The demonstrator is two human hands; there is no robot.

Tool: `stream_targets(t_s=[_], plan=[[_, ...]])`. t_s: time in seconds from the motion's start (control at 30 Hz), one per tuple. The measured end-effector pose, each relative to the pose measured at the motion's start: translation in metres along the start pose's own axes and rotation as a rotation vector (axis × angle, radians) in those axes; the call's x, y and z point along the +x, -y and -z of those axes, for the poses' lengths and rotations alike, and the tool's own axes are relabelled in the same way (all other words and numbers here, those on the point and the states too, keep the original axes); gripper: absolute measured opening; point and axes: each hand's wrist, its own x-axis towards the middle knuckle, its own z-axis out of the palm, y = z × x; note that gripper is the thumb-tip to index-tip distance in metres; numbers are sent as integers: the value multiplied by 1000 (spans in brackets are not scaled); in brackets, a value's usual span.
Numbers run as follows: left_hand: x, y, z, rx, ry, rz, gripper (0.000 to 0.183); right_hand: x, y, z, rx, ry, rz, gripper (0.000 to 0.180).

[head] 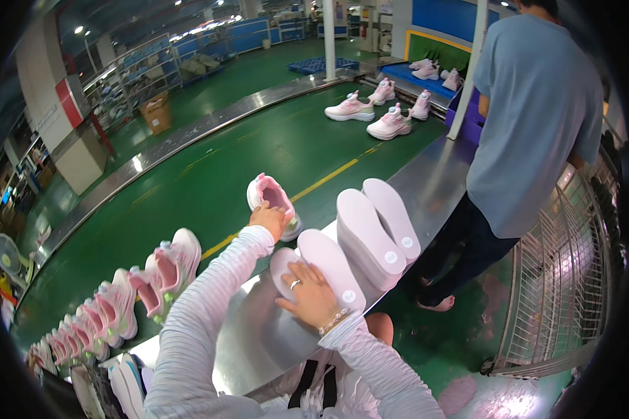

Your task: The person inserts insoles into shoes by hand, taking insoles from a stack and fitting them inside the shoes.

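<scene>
My left hand (268, 219) is at the collar of a white and pink sneaker (272, 196), gripping its edge with the fingers at the opening. This shoe stands on the green conveyor belt (230, 180), beside the metal ledge. My right hand (310, 294) lies over a pale pink insole (283, 264) and covers its lower part. Whether the fingers grip it or only rest on it cannot be told. Directly right of that hand is another pale insole (330, 262) with a round white sticker at the heel. Two stacks of similar insoles (364, 230) (390, 214) stand farther right on the ledge.
A row of pink and white sneakers (105, 314) runs along the belt at left. Several more sneakers (390, 123) stand toward the far end. A person (534, 120) in a blue shirt stands at right, near a wire rack (550, 293). A white post (469, 68) rises from the metal ledge (257, 335).
</scene>
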Motion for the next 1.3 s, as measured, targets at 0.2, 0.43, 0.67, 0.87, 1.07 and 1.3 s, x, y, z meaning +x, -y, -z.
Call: stream_targets(t_s=[0.2, 0.43, 0.67, 0.87, 1.07, 1.3], plan=[[-80, 42, 35, -128, 198, 55, 34, 0, 27, 38, -210, 49, -156, 53], [-108, 55, 27, -502, -453, 331, 26, -6, 19, 43, -414, 373, -253, 66], [-77, 91, -24, -820, -526, 555, 39, 15, 43, 76, -311, 239, -196, 47], [-78, 99, -17, -666, -361, 669, 32, 54, 56, 86, -291, 120, -31, 26], [-92, 113, -16, -571, -260, 682, 33, 110, 72, 47, -522, 215, 119, 15], [-98, 117, -31, -889, -356, 580, 28, 169, 66, -22, -478, 441, 189, 14]])
